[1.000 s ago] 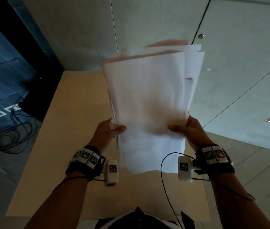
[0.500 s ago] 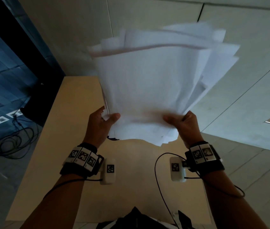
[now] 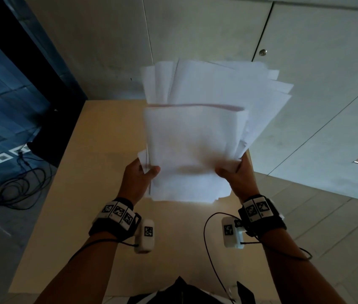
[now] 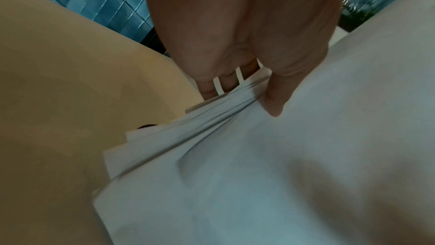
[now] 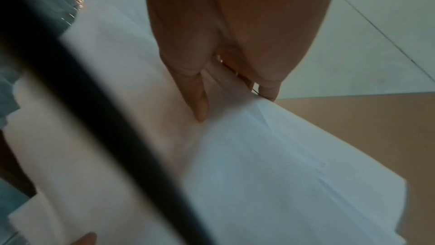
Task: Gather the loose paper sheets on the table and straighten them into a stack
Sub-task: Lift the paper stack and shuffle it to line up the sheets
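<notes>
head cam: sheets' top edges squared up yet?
No, the paper sheets fan out unevenly at the top, pinched between the left hand and right hand.

I see a bundle of white paper sheets [image 3: 193, 137] held upright in the air above the tan table [image 3: 81, 172]. The sheets are uneven: their top edges fan out toward the right, and their side edges are staggered.
</notes>
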Available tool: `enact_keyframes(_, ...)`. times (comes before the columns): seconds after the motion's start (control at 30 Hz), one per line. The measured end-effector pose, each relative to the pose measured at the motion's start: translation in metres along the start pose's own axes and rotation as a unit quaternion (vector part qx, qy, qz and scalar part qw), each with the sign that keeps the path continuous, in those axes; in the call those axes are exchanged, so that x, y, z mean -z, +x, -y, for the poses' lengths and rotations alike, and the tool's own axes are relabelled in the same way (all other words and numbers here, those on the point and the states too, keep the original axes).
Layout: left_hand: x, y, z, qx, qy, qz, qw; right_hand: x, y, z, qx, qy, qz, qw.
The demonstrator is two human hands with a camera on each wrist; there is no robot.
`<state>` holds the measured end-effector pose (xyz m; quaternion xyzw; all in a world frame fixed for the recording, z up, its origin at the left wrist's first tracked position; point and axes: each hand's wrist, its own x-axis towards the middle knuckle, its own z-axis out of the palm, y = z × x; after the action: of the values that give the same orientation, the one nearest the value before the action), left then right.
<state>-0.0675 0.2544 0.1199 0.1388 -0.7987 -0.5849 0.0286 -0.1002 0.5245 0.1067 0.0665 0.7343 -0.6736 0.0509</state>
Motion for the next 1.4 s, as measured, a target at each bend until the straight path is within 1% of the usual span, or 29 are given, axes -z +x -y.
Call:
enact_keyframes(0.07,-0.002,-0.002,0.006,0.010,0.008,-0.003,1.000,-0.001,0.000,-0.006,-0.009,-0.018,-0.014,1.000)
enact_keyframes(0.17,-0.001,-0.004,0.005,0.009,-0.006,-0.016,1.000,-0.001,-0.001,-0.003,0.009,-0.016,-0.019,1.000)
enact_keyframes(0.33,0.001,-0.005,-0.010,-0.024,0.004,-0.050,0.998,-0.003,-0.002,0.011,0.067,-0.010,-0.032,0.997)
enact_keyframes(0.43,0.003,-0.006,-0.020,-0.048,-0.002,-0.072,0.996,-0.003,-0.003,0.024,0.083,0.011,-0.046,0.995)
enact_keyframes(0.5,0.006,-0.006,-0.029,-0.069,-0.017,-0.083,0.994,0.001,-0.002,0.032,0.105,0.022,-0.043,0.993)
enact_keyframes(0.57,0.008,-0.004,-0.033,-0.080,-0.012,-0.087,0.993,0.004,0.002,0.034,0.106,0.031,-0.044,0.993)
enact_keyframes(0.63,0.009,0.001,-0.024,-0.065,0.002,-0.069,0.995,0.004,0.007,0.025,0.088,0.005,-0.056,0.995)
enact_keyframes(0.7,0.005,0.003,-0.008,-0.037,0.046,-0.047,0.997,-0.001,0.011,0.009,0.058,-0.039,-0.060,0.996)
enact_keyframes(0.77,0.001,0.005,0.006,-0.001,0.106,-0.061,0.993,-0.007,0.009,-0.002,0.054,-0.069,-0.042,0.995)
enact_keyframes(0.83,-0.003,0.005,0.014,0.026,0.137,-0.088,0.986,-0.010,0.009,-0.011,0.038,-0.072,-0.037,0.996)
enact_keyframes(0.87,-0.005,0.006,0.015,0.030,0.142,-0.097,0.985,-0.011,0.008,-0.012,0.031,-0.071,-0.039,0.996)
enact_keyframes(0.97,-0.004,0.011,0.017,0.042,0.147,-0.095,0.984,-0.011,0.012,-0.017,0.015,-0.062,-0.048,0.997)
enact_keyframes(1.07,-0.005,0.015,0.017,0.032,0.133,-0.100,0.986,-0.010,0.016,-0.013,0.015,-0.056,-0.039,0.998)
enact_keyframes(1.17,-0.005,0.012,0.016,0.013,0.138,-0.086,0.987,-0.009,0.017,-0.010,0.017,-0.032,-0.032,0.999)
enact_keyframes(1.3,-0.005,0.009,0.020,0.011,0.065,-0.028,0.997,-0.011,0.018,-0.012,0.013,-0.007,-0.017,1.000)
enact_keyframes(1.4,-0.006,0.009,0.016,0.019,0.046,-0.014,0.999,-0.012,0.017,-0.017,0.023,-0.019,0.013,0.999)
